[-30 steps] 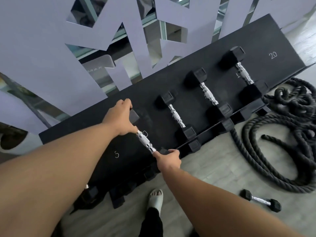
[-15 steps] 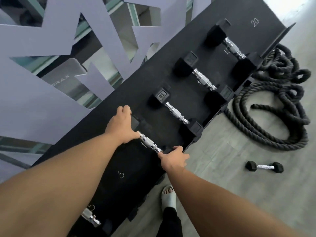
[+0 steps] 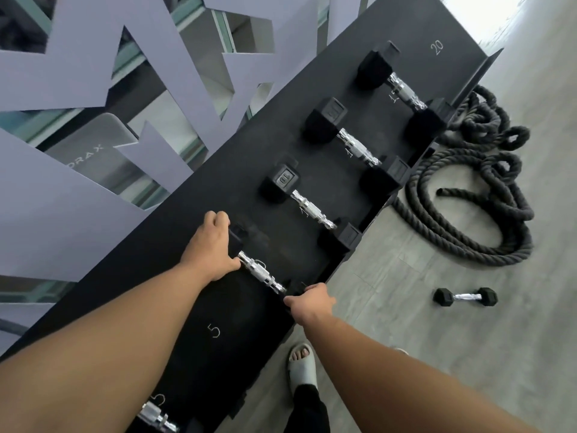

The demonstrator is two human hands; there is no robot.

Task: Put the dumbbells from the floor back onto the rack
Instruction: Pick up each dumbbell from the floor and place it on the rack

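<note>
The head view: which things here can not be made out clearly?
- Both heads of the held dumbbell: head view, covered by the left hand and right hand.
- The dumbbell at the bottom edge: cut off by the frame.
- Printed weight on the floor dumbbell: too small.
- Rack marks under the handles: partly hidden.

Floor (image 3: 437,354): pale grey wood-look planks, running along the right side of the view.
Wall panel (image 3: 62,229): lilac-grey screen with jagged, angular cut-outs, standing behind the black shelving.
Beyond the screen: glass and metal framing show through the openings, along with a grey plate lettered "DRAX" (image 3: 84,154).
Rope (image 3: 477,195): a thick black battle rope lies coiled in loose loops on the floor, near the shelving's far end.
Light: bright daylight washes the floor pale at the upper right corner (image 3: 515,20).
</note>
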